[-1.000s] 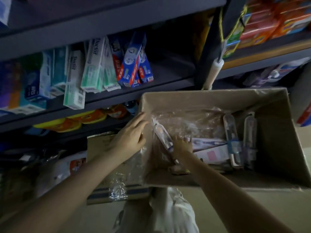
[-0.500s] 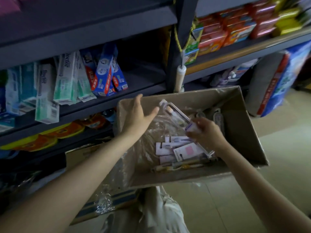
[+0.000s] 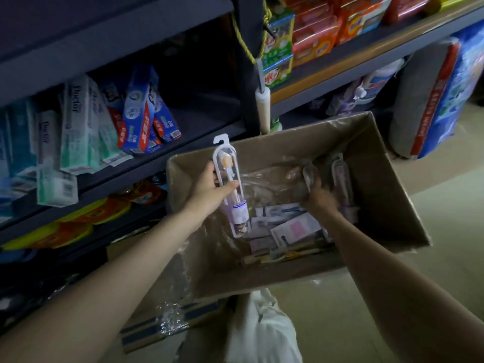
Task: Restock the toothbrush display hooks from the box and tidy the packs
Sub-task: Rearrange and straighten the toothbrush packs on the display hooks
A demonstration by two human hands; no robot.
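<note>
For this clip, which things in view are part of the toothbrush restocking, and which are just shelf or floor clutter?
Part of the job:
- toothbrush pack, gripped by the left hand
- cardboard box
- loose packs in the box
- right hand, reaching into the box

Just lying about:
- toothpaste boxes on the shelf
- soap packs
- white bag on the floor

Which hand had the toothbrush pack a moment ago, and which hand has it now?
The right hand lifted the toothbrush pack out of the box and passed it over. Now the left hand holds it upright, and the right hand reaches back into the box among other packs. The box remains below the shelves.
</note>
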